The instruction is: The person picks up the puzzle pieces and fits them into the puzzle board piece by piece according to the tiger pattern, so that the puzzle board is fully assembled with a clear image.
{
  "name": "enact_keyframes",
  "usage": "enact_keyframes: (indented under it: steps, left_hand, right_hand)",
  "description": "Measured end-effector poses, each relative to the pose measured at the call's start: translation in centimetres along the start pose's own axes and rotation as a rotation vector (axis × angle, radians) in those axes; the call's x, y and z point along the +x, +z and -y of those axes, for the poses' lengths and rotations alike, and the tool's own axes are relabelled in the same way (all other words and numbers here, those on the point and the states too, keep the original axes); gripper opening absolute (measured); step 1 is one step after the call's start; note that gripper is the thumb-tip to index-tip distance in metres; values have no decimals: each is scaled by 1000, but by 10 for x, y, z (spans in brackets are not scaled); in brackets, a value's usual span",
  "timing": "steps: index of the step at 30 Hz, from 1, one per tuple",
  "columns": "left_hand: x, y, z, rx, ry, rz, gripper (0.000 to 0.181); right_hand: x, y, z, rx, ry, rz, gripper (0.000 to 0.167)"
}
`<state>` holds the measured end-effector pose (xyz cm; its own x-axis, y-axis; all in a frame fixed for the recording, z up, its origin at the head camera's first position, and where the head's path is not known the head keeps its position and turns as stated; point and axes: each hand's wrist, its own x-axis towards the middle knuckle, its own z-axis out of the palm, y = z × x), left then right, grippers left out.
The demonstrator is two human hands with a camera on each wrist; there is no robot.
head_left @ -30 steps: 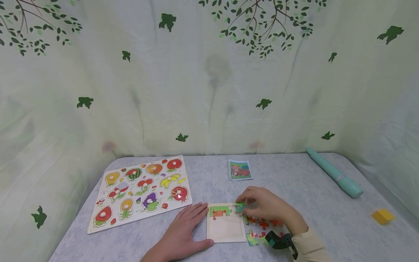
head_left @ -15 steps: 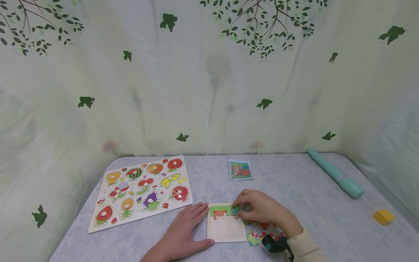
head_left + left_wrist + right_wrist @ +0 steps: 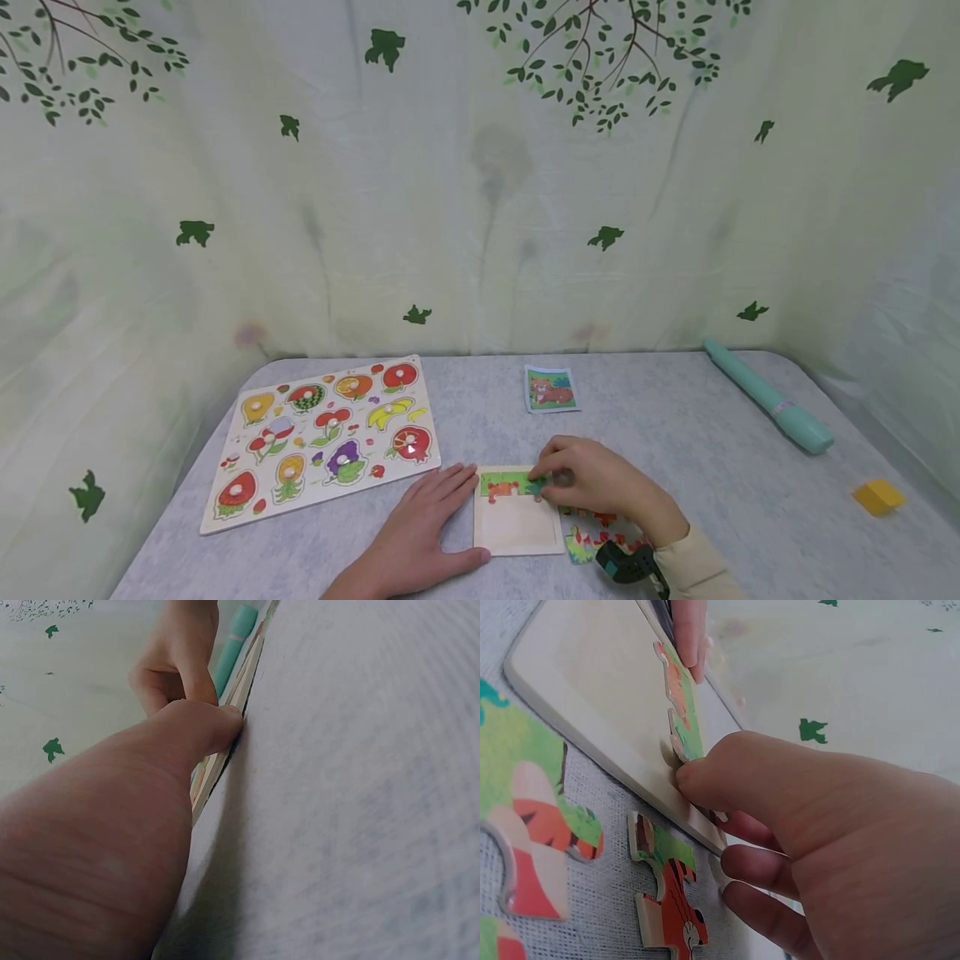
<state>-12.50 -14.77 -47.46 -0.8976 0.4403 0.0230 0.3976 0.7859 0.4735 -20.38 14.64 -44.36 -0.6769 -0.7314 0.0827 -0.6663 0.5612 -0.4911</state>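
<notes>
A shallow wooden puzzle tray (image 3: pixel 516 529) lies in front of me. Along its far edge sit joined jigsaw pieces (image 3: pixel 495 482) with green and orange print. At the far right corner my right hand (image 3: pixel 600 479) pinches a green jigsaw piece (image 3: pixel 536 485) between thumb and fingers, down at the tray. In the right wrist view, the thumb and fingers cover most of that piece. My left hand (image 3: pixel 427 533) lies with extended fingers against the tray's left side, its thumb at the near left corner. Loose jigsaw pieces (image 3: pixel 671 889) lie right of the tray, partly under my right wrist.
A fruit puzzle board (image 3: pixel 322 442) lies to the left. Behind the tray is a small picture card (image 3: pixel 551 389) of a bear. A teal tapered stick (image 3: pixel 765 396) lies at the back right, and a yellow block (image 3: pixel 878 496) at the far right.
My right hand has moved slightly left and down, bringing the green jigsaw piece from above the tray's right edge into its far right corner. The left hand has stayed in place.
</notes>
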Motion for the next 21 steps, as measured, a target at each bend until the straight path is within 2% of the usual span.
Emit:
enact_keyframes:
  steps: [11, 21]
  left_hand:
    - [0, -1, -1, -10, -8, 5, 95]
    - [0, -2, -1, -12, -4, 11, 94]
  right_hand:
    - [0, -1, 1, 27, -8, 20, 19]
    - [0, -1, 3, -23, 14, 6, 19]
